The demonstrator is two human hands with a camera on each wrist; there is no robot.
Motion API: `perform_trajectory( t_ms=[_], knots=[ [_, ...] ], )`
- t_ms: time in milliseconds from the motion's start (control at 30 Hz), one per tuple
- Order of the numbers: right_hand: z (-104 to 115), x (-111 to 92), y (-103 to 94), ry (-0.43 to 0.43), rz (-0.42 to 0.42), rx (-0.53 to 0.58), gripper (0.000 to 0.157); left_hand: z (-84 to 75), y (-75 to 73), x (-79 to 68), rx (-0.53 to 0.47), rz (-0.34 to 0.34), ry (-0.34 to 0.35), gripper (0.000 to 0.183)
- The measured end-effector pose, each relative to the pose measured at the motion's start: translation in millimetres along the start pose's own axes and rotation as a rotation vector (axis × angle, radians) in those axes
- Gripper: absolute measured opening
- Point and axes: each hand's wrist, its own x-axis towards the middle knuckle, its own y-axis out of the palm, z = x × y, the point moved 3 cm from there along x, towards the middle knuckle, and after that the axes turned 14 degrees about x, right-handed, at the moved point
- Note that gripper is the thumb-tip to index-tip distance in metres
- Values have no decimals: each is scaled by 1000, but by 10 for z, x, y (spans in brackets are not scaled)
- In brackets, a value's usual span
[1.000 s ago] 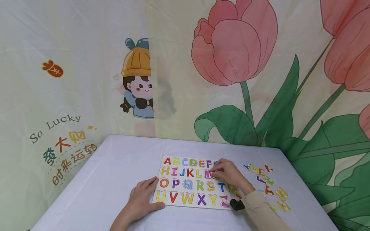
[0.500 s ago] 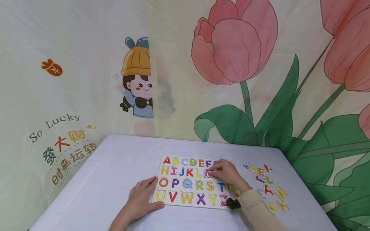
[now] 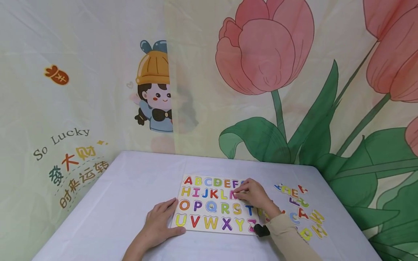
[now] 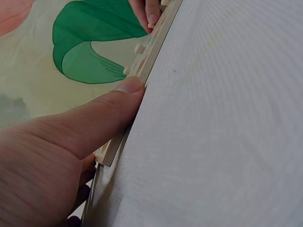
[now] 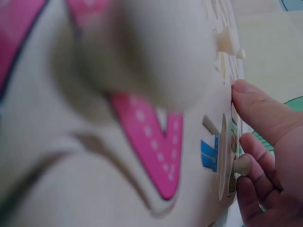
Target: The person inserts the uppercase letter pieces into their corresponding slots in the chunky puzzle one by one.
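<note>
A pale alphabet puzzle board [image 3: 199,198] lies on the table with rows of coloured letters. My left hand [image 3: 157,222] rests at its near left corner, fingers along the left side. In the left wrist view, the left thumb [image 4: 111,106] presses the board's edge. My right hand [image 3: 254,195] pinches a pink letter piece [image 3: 232,195] at the M spot in the second row, its fingertips partly hiding it. In the right wrist view, the right thumb [image 5: 251,94] is down at the board's face. A pink Z piece [image 5: 158,151] with a blurred knob fills the foreground.
Several loose letter pieces lie right of the board, including a red A [image 3: 303,213], a blue C [image 3: 294,217] and a yellow H [image 3: 319,231]. A black wrist device [image 3: 262,230] overlaps the board's near right corner. A printed cloth [image 3: 202,108] hangs behind the table.
My right hand has shifted slightly left with the pink letter piece, which now lines up over the M spot. The left hand stays at the board's corner.
</note>
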Motion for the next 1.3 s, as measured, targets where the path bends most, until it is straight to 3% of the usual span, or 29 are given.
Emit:
perform_trajectory(
  t_ms=[267, 467, 900, 1133, 1300],
  knots=[
    [12, 18, 11, 10, 33, -20, 10, -2, -8, 9, 5, -11, 7, 111],
    [93, 19, 8, -31, 60, -57, 13, 3, -28, 20, 6, -31, 16, 110],
    [82, -22, 79, -44, 52, -62, 15, 42, 21, 27, 20, -2, -6, 113],
    [111, -68, -65, -48, 139, -30, 26, 53, 41, 19, 14, -9, 2, 113],
    [94, -149, -249, -100, 156, -45, 27, 36, 40, 27, 12, -12, 10, 113]
  ],
)
